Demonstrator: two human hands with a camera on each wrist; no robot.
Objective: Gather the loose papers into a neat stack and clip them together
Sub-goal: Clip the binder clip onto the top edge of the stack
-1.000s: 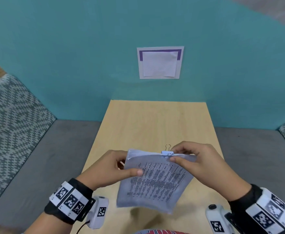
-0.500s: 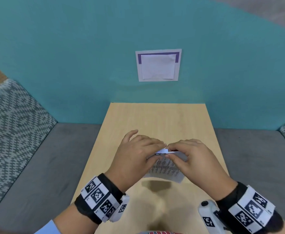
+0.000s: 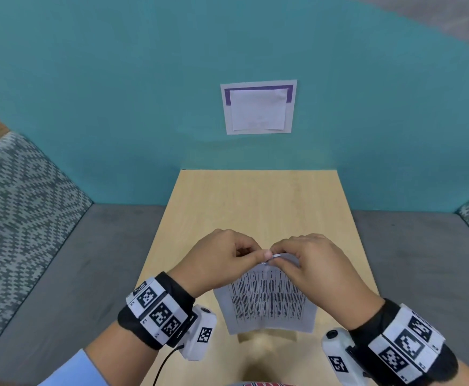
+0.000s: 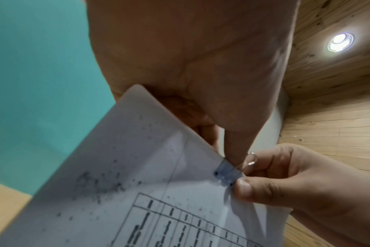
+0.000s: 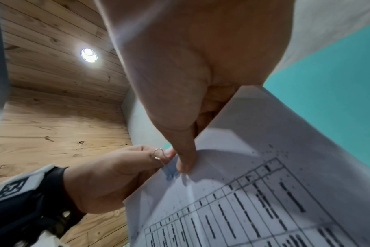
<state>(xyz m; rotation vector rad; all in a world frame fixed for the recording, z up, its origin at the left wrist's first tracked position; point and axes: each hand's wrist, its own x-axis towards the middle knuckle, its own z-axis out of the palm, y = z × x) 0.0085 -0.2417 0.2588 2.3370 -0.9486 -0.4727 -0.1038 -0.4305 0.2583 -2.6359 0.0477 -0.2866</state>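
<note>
A small stack of printed papers (image 3: 266, 299) hangs above the wooden table (image 3: 255, 204), top edge away from me. A pale blue binder clip (image 3: 272, 257) sits on that top edge, mostly hidden by fingers in the head view. My left hand (image 3: 258, 253) pinches the clip (image 4: 227, 173), and one wire handle (image 5: 158, 153) lies against its fingers. My right hand (image 3: 280, 260) pinches the papers' top edge (image 5: 264, 183) right beside the clip (image 5: 170, 170), thumb in front and fingers behind. The other wire handle (image 4: 251, 160) rests on its index finger.
A white sheet with a purple band (image 3: 258, 107) is stuck on the teal wall behind the table. Grey bench seats (image 3: 60, 288) run along both sides, with patterned cushions (image 3: 19, 204) at the far left and right.
My left hand let go of the papers' left side and came over to the clip. The stack dipped behind my hands, then swung back to hang toward me.
</note>
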